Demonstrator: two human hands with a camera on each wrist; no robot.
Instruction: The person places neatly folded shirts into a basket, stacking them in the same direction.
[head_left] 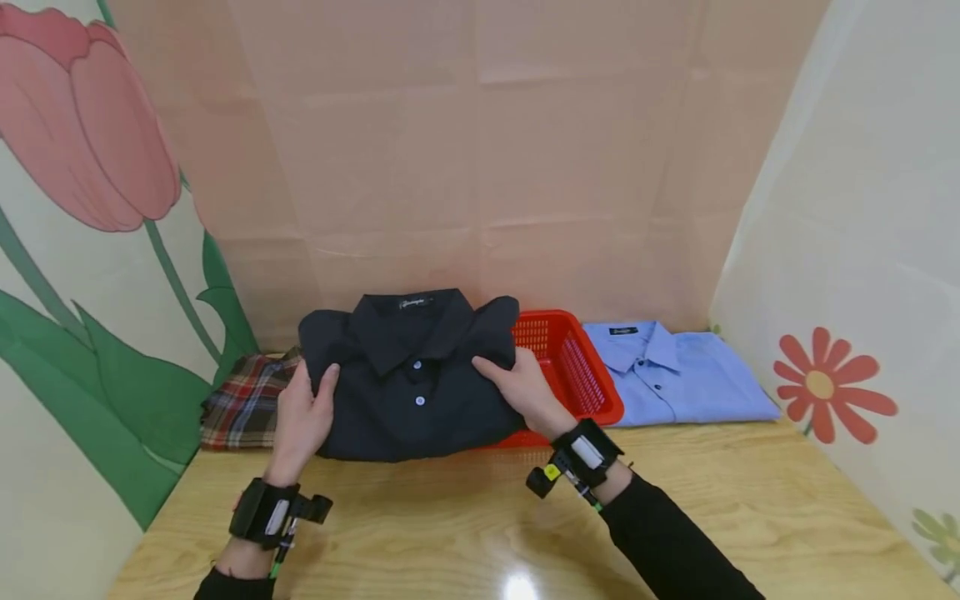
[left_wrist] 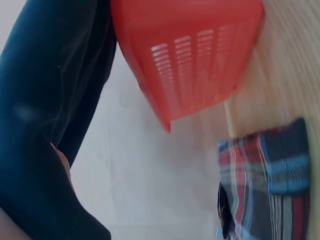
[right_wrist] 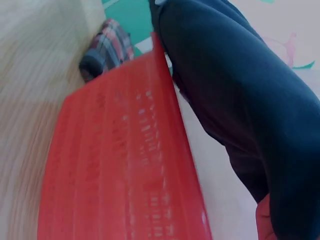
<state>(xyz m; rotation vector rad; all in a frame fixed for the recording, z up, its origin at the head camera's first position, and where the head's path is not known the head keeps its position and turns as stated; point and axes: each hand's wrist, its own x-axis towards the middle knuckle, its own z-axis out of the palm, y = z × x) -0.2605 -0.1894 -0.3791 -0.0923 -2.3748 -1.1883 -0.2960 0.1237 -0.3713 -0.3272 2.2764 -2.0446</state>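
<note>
A folded black shirt (head_left: 405, 383) with a collar and pale buttons is held up between both hands in the head view. My left hand (head_left: 303, 417) grips its left side, thumb in front and fingers hidden behind the cloth. On the opposite side my right hand (head_left: 528, 392) holds it the same way, thumb on the front. Behind and partly covered by the shirt stands a red basket (head_left: 592, 375). In the left wrist view the dark cloth (left_wrist: 30, 125) hangs beside the basket (left_wrist: 200, 65). The right wrist view shows the shirt (right_wrist: 240, 90) above the basket's rim.
A folded plaid shirt (head_left: 240, 404) lies on the wooden table (head_left: 420, 517) at the left. To the right of the basket lies a folded light blue shirt (head_left: 697, 379). A pinkish-brown covering (head_left: 480, 167) rises behind, with flower-patterned walls at both sides.
</note>
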